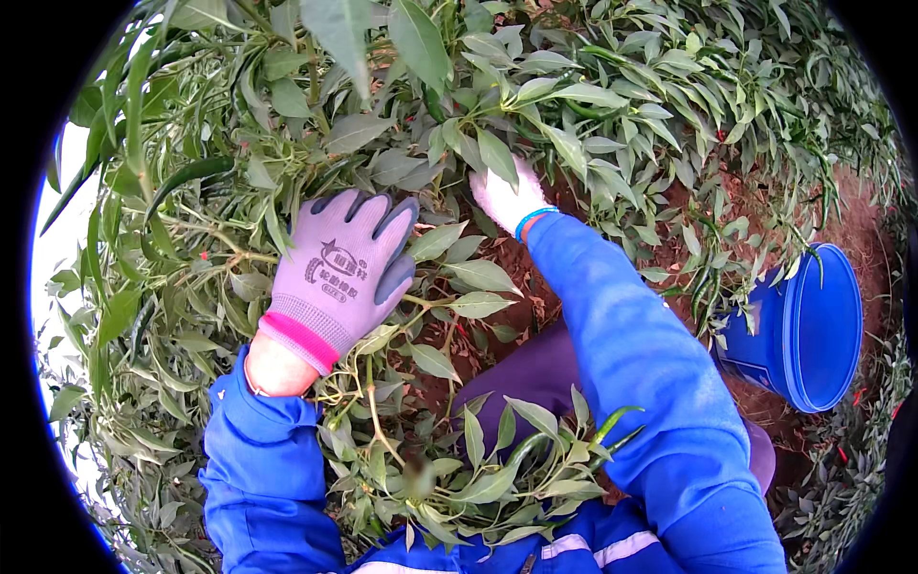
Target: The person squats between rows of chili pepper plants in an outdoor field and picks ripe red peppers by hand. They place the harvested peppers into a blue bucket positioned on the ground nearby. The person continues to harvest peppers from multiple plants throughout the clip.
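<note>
Dense chili pepper plants (pixel 480 287) with long green peppers surround both arms. My left hand (pixel 341 265), in a purple knit glove with grey coated fingers and a pink cuff, rests back-up against the foliage, its fingers slightly apart; whether they hold a stem cannot be seen. My right hand (pixel 509 194), in a white glove with a blue band at the wrist, reaches in under the leaves, and its fingers are hidden. A green chili pepper (pixel 190 176) hangs left of my left hand, and another green chili pepper (pixel 613 423) shows below my right sleeve.
A blue plastic bucket (pixel 789 330) lies on its side at the right, its mouth facing right. Reddish soil (pixel 853 208) shows between the plants. My bent knee in purple trousers (pixel 523 373) is below my right forearm. Pepper branches (pixel 495 495) stand against my jacket.
</note>
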`<state>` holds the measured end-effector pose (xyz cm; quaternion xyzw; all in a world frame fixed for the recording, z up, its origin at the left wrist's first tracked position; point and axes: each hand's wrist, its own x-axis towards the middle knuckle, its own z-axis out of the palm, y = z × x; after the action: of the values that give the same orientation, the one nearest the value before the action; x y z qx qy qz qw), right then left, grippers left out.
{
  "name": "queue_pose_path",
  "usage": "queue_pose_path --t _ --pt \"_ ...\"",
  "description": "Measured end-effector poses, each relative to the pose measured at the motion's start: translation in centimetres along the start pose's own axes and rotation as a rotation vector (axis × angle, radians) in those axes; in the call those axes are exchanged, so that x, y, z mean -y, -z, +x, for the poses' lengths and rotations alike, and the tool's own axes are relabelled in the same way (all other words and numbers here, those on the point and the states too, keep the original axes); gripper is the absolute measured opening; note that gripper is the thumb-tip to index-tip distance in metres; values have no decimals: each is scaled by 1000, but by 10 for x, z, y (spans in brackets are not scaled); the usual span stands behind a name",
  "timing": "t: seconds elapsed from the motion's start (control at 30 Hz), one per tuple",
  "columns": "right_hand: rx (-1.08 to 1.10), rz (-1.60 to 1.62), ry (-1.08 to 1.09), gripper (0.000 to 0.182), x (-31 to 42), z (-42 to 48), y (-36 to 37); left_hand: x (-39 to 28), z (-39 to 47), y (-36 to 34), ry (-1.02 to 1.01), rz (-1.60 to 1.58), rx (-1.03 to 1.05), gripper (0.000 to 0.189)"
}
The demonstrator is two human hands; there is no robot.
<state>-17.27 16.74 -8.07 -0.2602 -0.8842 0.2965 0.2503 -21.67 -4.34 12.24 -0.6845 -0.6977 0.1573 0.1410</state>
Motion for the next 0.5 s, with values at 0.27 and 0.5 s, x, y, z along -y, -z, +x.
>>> queue_pose_path --t 0.27,0.5 --pt "-107 36 98 25 -21 26 -16 7 -2 -10 7 -49 -54 61" --pt "116 -173 15 22 -1 18 -9 9 -8 -9 29 -95 -31 62"
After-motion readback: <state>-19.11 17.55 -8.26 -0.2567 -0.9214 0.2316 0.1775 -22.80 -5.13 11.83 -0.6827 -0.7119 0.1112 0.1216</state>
